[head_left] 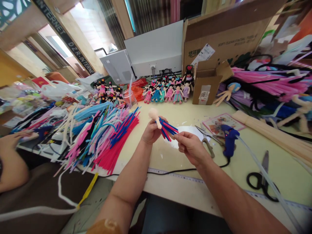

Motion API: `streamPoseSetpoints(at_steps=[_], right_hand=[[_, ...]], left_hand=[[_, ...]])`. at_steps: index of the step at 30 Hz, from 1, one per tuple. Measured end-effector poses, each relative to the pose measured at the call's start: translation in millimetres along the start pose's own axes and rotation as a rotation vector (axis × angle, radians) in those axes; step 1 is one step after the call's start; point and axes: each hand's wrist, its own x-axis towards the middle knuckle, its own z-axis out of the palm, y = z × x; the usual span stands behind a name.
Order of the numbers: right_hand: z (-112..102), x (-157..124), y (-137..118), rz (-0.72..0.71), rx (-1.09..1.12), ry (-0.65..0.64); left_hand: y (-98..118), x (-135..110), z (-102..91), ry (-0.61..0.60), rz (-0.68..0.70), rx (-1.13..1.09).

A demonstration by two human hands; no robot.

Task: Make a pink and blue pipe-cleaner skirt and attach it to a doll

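Note:
A pipe-cleaner doll [158, 122] with a plain pale head and no hair is tilted over the table, its blue and pink strands [168, 129] fanning down to the right like a skirt. My left hand [150, 131] is closed round its upper body. With thumb and forefinger pinched, my right hand [191, 146] grips the doll's lower end by the strand tips; exactly which piece it pinches is too small to tell. Right of that hand lie small scissors [207, 143] and a blue hot glue gun [229, 141] with its glue stick trailing out behind.
Piled pipe cleaners [97, 133] cover the left side. Finished dolls [168, 91] stand at the back by a small cardboard box [204, 86]. Black-handled scissors [263, 178], a beige pipe-cleaner bundle [275, 136] and a cable [170, 171] lie about. Another person's arm [12, 159] is at far left.

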Motion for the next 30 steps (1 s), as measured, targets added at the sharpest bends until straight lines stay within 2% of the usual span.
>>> streamPoseSetpoints(at_steps=[5,10,15,22,30], right_hand=[[4,-4,2,-0.032,0.038,0.001],[6,-8,0,-0.095,-0.116,-0.046],[-3,-4,-7,-0.211,-0.253,0.063],[-1,-2,-1,-0.279,-0.466,0.062],[2,-10,-5,-0.382,-0.472,0.089]], left_hand=[[-1,4,-4.2,0.005,0.007,0.020],[-2,4,-2.9,0.029,-0.021,0.033],[-2,2,-3.4,0.038,0.001,-0.021],[-1,-1,-0.4,0.037,-0.036,-0.014],[1,-5,2.4,0.009,-0.039,-0.021]])
